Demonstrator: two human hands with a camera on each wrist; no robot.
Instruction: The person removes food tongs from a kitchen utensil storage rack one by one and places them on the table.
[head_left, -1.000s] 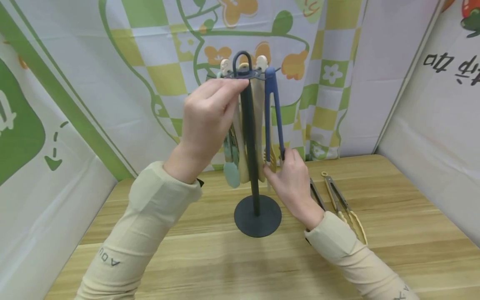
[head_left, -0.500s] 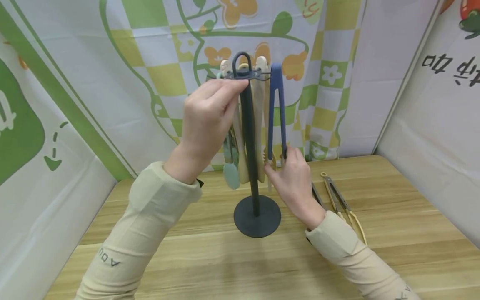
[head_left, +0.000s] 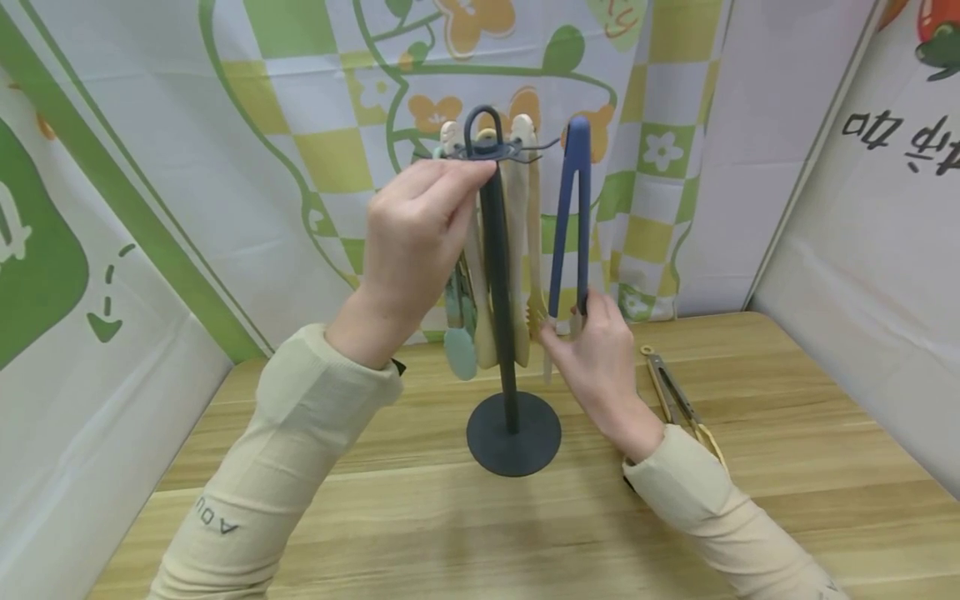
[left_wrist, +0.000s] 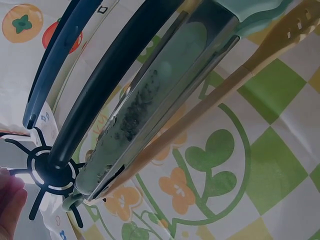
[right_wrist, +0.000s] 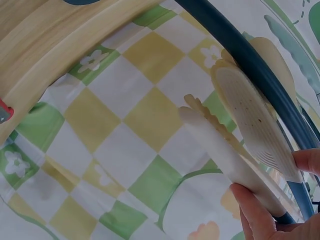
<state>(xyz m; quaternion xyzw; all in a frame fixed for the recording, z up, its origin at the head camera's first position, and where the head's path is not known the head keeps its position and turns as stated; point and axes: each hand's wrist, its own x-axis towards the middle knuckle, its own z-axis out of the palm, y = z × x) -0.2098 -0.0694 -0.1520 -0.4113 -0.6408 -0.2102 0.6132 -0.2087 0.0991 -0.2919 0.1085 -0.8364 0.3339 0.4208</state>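
A black utensil stand [head_left: 495,250] with hooks round its top stands upright on a round base. My left hand [head_left: 416,225] pinches the stand's top; in the left wrist view its fingertips [left_wrist: 11,205] are beside the hooked ring [left_wrist: 50,172]. My right hand [head_left: 606,358] grips blue tongs [head_left: 577,179] low down, near their white tips [right_wrist: 252,122]. The tongs' blue end points up, just right of the hooks and apart from them. Still hanging on the stand are mint-green tongs [left_wrist: 135,120], a slotted wooden-coloured utensil [left_wrist: 200,107] and several cream utensils.
Grey tongs with yellow tips [head_left: 678,396] lie on the wooden table [head_left: 420,525], to the right and partly behind my right forearm. A patterned cloth [head_left: 660,200] hangs behind the stand, and white panels [head_left: 862,333] close off both sides.
My right hand has moved the blue tongs right, off the stand's hook and a little higher. My left hand keeps its place at the stand's top.
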